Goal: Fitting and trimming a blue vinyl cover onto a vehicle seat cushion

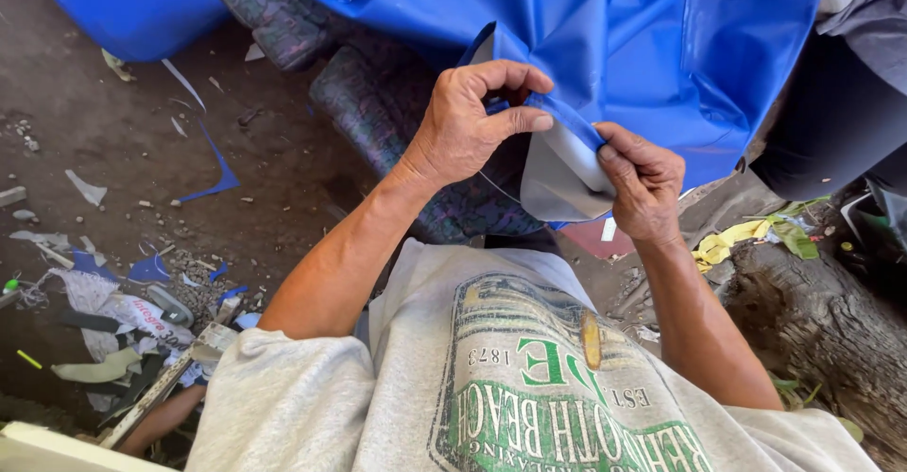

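Observation:
A large sheet of shiny blue vinyl [661,47] with a grey underside [557,174] hangs in front of me over a patterned seat cushion [378,103]. My left hand [468,122] pinches the folded blue edge of the sheet between thumb and fingers. My right hand [642,184] grips the same edge just to the right, where the grey underside is turned outward. A thin thread runs down from my left hand across the grey fold. Whether a needle is held I cannot tell.
A dirt floor [113,132] at left is strewn with blue and white scraps [217,174]. A blue drum [132,0] stands at top left. A rough log [812,311] and yellow and green leaves [746,236] lie at right.

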